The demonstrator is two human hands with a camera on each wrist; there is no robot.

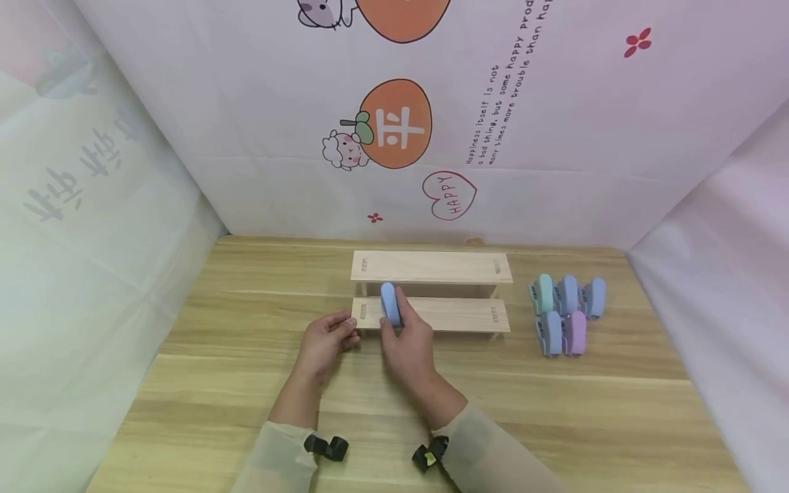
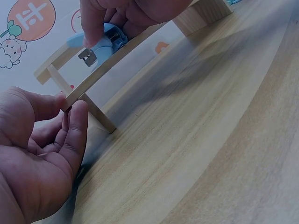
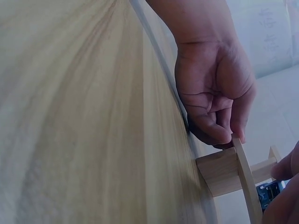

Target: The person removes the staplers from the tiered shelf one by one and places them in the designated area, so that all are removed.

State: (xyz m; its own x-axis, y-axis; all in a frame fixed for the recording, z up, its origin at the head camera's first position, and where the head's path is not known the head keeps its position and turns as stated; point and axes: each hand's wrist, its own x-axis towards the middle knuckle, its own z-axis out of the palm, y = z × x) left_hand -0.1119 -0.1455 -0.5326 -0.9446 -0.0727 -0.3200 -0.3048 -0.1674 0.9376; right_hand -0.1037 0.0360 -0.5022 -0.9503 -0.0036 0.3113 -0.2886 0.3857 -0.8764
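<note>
A small light-blue stapler stands over the left part of the lower front tier of a pale wooden rack. My right hand grips it between thumb and fingers; its metal mouth shows in the left wrist view. At the tier's left end, my left hand pinches the board's front corner between thumb and fingertips. The left wrist view shows that pinch of the left hand close up. In the right wrist view the stapler is partly hidden behind the right hand.
A higher wooden tier stands behind the front one. On the right of the wood-grain table, several small staplers stand in two rows: a green one, a purple one and blue ones. Printed cloth hangs behind the table.
</note>
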